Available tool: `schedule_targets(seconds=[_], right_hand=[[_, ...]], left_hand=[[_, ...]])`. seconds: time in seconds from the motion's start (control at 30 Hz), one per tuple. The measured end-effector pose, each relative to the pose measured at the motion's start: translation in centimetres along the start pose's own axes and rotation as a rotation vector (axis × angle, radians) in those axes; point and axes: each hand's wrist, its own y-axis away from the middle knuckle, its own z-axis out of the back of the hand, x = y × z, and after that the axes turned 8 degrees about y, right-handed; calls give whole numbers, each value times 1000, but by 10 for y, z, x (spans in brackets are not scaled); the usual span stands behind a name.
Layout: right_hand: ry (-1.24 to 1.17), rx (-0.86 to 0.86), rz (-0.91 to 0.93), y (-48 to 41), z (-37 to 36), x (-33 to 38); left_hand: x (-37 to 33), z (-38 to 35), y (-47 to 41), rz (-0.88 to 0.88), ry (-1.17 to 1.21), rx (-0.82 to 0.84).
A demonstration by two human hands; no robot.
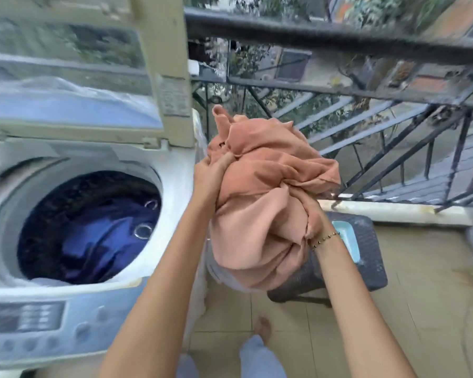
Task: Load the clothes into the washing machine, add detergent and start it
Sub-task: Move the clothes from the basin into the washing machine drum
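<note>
Peach cloth [265, 200] beside the open washing machine [175, 203]
My left hand [210, 170] and right hand [316, 214] both clutch it — bunched up, lifted.

A bundled peach-coloured garment [265, 203] is held in the air just to the right of a top-loading washing machine [172, 214], whose lid [164, 64] is raised. The bundle is gripped at its upper left by the left hand [210, 170] and at its lower right by the right hand [318, 219], whose fingers are largely hidden in the folds. A beaded bracelet [325, 238] is worn on that wrist. Dark blue clothes [99, 236] are seen in the drum. Below the bundle a dark woven stool [369, 249] stands on the tiled floor [421, 296], near a metal railing [339, 39].
</note>
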Motion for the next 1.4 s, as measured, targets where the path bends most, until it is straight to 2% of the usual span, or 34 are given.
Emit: schedule_targets(seconds=[0.23, 0.37, 0.47, 0.57, 0.7, 0.83, 0.9, 0.97, 1.0, 1.07, 1.1, 1.13, 1.23, 1.4], right_hand=[[18, 58, 175, 46, -103, 10], [140, 207, 220, 60, -182, 7], [183, 157, 210, 41, -236, 0], [154, 196, 207, 20, -280, -9], [153, 240, 352, 9, -315, -13], [215, 230, 405, -12, -331, -24], [333, 166, 375, -30, -326, -38], [666, 76, 324, -53, -318, -55], [894, 57, 271, -64, -312, -65], [1323, 114, 92, -79, -303, -86], [1473, 134, 16, -81, -300, -95], [1560, 155, -35, -79, -299, -101], [1590, 167, -22, -72, -303, -114], [1488, 140, 98, -61, -308, -117]], left_hand=[[-78, 101, 40, -200, 42, -40], [-112, 177, 42, -244, 60, -105], [-126, 232, 29, -248, 82, -160], [-131, 275, 13, -250, 8, -147], [-155, 302, 10, -377, 175, -188], [-146, 328, -11, -441, 144, -132], [-130, 339, -22, -414, 55, -133], [-106, 355, -35, -315, -130, -130], [-91, 364, -44, -188, -277, -113], [-61, 382, -63, 148, -759, -12], [-48, 389, -68, 287, -979, 64], [-41, 391, -71, 349, -1096, 112], [-39, 378, -61, 328, -945, 62], [-35, 350, -57, 266, -871, 144]])
